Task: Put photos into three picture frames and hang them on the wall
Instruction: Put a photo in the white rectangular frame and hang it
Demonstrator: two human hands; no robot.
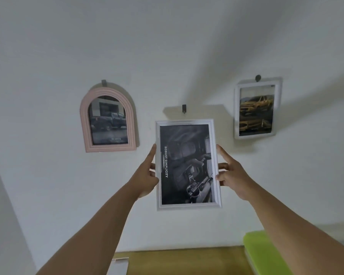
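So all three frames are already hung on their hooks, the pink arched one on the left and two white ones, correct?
Not quite. The head view shows only two hung: the pink arched frame on the left and a white frame on the right. The second white frame is held by the left hand and right hand, below the bare middle hook.

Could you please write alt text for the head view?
Both hands, left hand and right hand, hold a white frame just below an empty wall hook. A pink arched frame and another white frame hang either side.
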